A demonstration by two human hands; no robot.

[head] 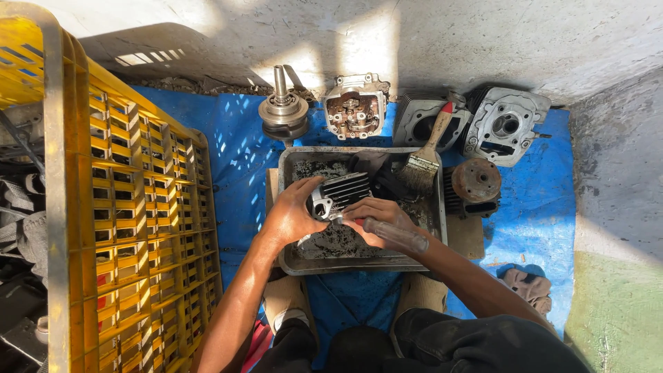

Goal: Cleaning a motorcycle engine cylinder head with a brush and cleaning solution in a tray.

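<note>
Both hands, left and right, grip a finned cylinder over a grimy tray.

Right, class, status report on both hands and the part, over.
Left hand grips finned cylinder over metal tray. Right hand holds clear-handled tool against it. Paintbrush rests on the tray, clear of both hands.

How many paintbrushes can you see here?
1. A paintbrush leans on the far rim of the metal tray, bristles down in it, beyond both hands. Others could be hidden in the yellow crate.
</note>
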